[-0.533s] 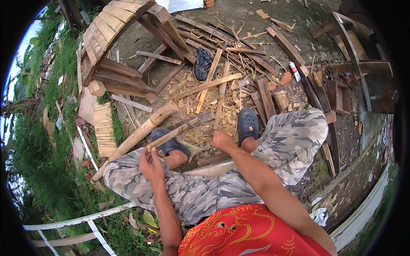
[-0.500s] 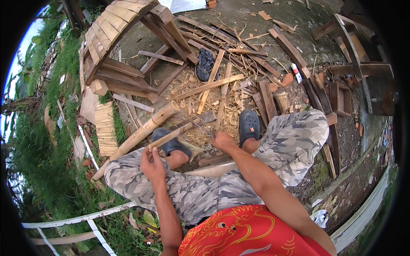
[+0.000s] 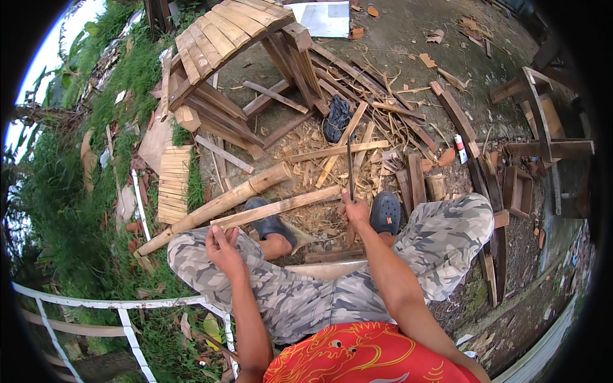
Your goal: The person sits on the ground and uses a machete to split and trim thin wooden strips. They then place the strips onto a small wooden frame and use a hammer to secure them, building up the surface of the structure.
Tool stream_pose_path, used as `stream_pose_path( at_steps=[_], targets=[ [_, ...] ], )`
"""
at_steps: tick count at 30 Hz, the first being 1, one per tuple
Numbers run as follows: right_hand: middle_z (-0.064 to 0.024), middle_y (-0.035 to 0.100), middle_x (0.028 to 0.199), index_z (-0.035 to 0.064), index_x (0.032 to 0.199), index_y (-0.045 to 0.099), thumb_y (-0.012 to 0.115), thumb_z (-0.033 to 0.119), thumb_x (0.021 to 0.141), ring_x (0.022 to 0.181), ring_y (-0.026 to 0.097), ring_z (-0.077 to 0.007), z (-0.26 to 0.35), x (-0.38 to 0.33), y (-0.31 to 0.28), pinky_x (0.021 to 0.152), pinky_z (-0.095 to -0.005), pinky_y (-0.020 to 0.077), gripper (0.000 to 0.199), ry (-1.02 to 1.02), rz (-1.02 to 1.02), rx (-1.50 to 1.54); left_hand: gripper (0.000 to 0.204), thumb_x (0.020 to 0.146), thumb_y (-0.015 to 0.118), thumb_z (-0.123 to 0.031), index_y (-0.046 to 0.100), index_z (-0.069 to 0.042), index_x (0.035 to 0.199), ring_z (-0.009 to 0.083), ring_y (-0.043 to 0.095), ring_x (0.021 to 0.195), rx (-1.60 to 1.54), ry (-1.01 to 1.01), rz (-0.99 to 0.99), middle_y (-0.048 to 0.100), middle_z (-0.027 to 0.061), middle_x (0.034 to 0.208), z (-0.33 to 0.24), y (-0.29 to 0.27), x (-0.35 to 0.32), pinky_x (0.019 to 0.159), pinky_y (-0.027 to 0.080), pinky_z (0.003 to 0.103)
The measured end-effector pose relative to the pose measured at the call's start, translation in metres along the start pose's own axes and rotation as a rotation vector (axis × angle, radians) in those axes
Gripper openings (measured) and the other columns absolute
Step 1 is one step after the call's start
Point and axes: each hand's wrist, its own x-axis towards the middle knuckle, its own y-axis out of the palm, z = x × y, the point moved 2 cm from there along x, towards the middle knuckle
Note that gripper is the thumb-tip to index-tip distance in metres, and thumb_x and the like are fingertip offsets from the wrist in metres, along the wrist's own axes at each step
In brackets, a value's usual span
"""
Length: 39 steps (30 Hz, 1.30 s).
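A long pale slat, bamboo by its look [image 3: 278, 207], slants across above my legs. My left hand [image 3: 225, 252] is closed on its near left end. In my right hand [image 3: 355, 210] is a knife [image 3: 350, 167] with a long, narrow dark blade that points away from me, almost upright in the view. The slat's far right end meets the knife side of my right hand; whether they touch, I cannot tell. The knife's handle is hidden in my fist. Below the slat, a thick bamboo pole [image 3: 220, 204] lies sloping beside my left knee.
A curved slatted bamboo seat [image 3: 223, 32] stands at the far left, with a small slatted panel [image 3: 174, 185] nearer. Shavings and loose strips [image 3: 335, 152] cover the ground ahead. A black plastic bag [image 3: 336, 119], a small wooden box [image 3: 517, 191] and a white railing [image 3: 128, 304] surround me.
The knife's blade has swung from pointing left across the slat to pointing away from me. My right hand has moved slightly right, and the slat now shows at greater length. The view has shifted.
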Motion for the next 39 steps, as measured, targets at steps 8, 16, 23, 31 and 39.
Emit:
stream_pose_path(
  at_steps=[8, 16, 23, 31, 39],
  targets=[
    [-0.0025, 0.052, 0.064, 0.0029, 0.099, 0.058, 0.077, 0.035, 0.089, 0.043, 0.048, -0.0141, 0.058, -0.016, -0.017, 0.039, -0.0317, 0.0399, 0.038, -0.139, 0.115, 0.448, 0.035, 0.105, 0.056, -0.026, 0.056, 0.007, 0.116, 0.0209, 0.070, 0.086, -0.141, -0.053, 0.061, 0.064, 0.0131, 0.106, -0.010, 0.006, 0.006, 0.078, 0.063, 0.032],
    [-0.0016, 0.052, 0.070, 0.0033, 0.095, 0.056, 0.077, 0.029, 0.090, 0.044, 0.046, -0.0129, 0.089, -0.043, -0.034, 0.039, -0.0301, 0.0393, 0.033, -0.180, 0.139, 0.436, 0.043, 0.105, 0.054, -0.034, 0.060, 0.007, 0.116, 0.0233, 0.072, 0.084, -0.319, -0.096, 0.073, 0.065, 0.0139, 0.104, -0.039, 0.013, 0.012, 0.077, 0.063, 0.033],
    [-0.0078, 0.058, 0.073, 0.0029, 0.094, 0.055, 0.067, 0.030, 0.098, 0.043, 0.047, -0.0134, 0.112, -0.073, -0.046, 0.038, -0.0297, 0.0415, 0.030, -0.173, 0.136, 0.344, 0.058, 0.107, 0.046, -0.042, 0.044, 0.006, 0.140, 0.0287, 0.060, 0.119, -0.509, -0.207, 0.176, 0.055, 0.0224, 0.132, -0.055, 0.026, 0.010, 0.100, 0.054, 0.038],
    [-0.0122, 0.065, 0.079, 0.0031, 0.098, 0.056, 0.063, 0.028, 0.100, 0.048, 0.049, -0.0124, 0.114, -0.136, -0.020, 0.041, -0.0287, 0.0424, 0.025, -0.158, 0.205, 0.496, 0.075, 0.105, 0.050, -0.043, 0.021, 0.006, 0.154, 0.0325, 0.038, 0.144, -0.274, -0.481, 0.611, 0.038, 0.0271, 0.152, -0.010, 0.090, -0.070, 0.117, 0.036, 0.045],
    [-0.0108, 0.065, 0.072, 0.0030, 0.091, 0.060, 0.068, 0.022, 0.097, 0.045, 0.053, -0.0150, 0.093, -0.172, -0.016, 0.042, -0.0298, 0.0452, 0.021, -0.312, 0.236, 0.346, 0.045, 0.099, 0.061, -0.005, 0.034, 0.001, 0.136, 0.0189, 0.065, 0.106, -0.337, -0.336, 0.457, 0.063, 0.0177, 0.123, 0.017, 0.106, -0.104, 0.086, 0.057, 0.033]
  ],
)
